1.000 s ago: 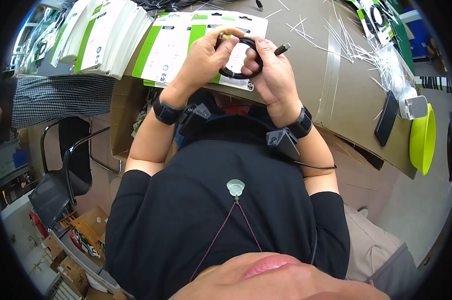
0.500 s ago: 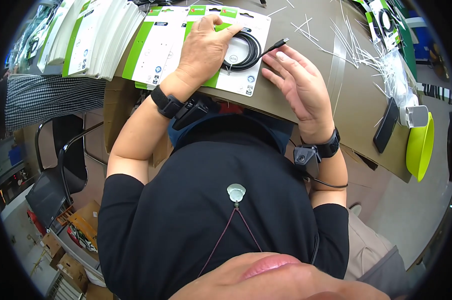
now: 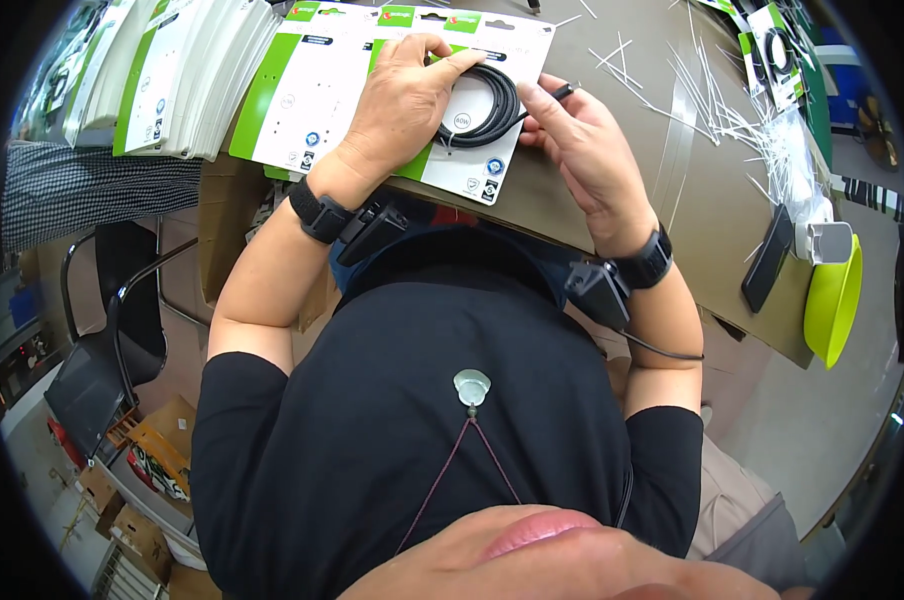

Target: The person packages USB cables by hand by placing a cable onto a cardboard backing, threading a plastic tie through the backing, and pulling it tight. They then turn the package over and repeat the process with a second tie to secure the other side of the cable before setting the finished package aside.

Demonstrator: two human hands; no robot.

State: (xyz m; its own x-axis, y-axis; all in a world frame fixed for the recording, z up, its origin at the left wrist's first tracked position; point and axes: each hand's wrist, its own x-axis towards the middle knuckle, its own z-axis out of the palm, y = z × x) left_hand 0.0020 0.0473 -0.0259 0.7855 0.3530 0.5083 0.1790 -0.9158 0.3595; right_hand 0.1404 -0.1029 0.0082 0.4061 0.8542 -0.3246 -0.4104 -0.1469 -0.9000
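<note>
Cable coil (image 3: 509,105) on card (image 3: 467,172) against left grip (image 3: 402,105), plug (image 3: 565,91) in right grip (image 3: 594,150).

Blk phone (image 3: 768,259) nr lime-grn container (image 3: 833,305), R; blk chair (image 3: 94,385) & cardbd boxes (image 3: 142,535), lower L.

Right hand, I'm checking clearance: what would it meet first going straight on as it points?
Past the cable end it touches, the right hand probably meets the black coil; depth is unclear.

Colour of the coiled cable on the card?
Black; the coiled cable shows best in the head view.
</note>
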